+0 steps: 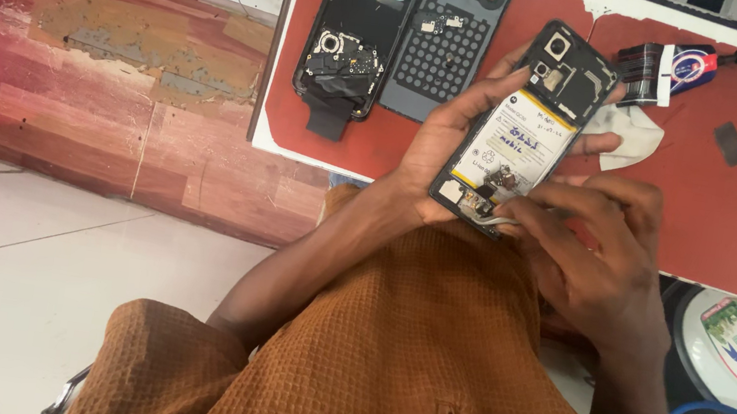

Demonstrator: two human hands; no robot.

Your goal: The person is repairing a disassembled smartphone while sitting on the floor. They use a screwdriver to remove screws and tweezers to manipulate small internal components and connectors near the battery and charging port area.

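While held, opened phone point(522, 128) shows battery point(513, 146).

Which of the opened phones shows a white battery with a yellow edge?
The phone held in the left hand. The two opened phones on the red mat show only dark parts inside.

The opened phone point(524, 128) in my left hand point(454, 142) shows a black plastic frame and a glossy paper-labelled battery. My shirt point(386, 354) is waffle-textured cloth — the red mat point(679, 183) looks matt, the wooden panel point(116, 85) rough and chipped.
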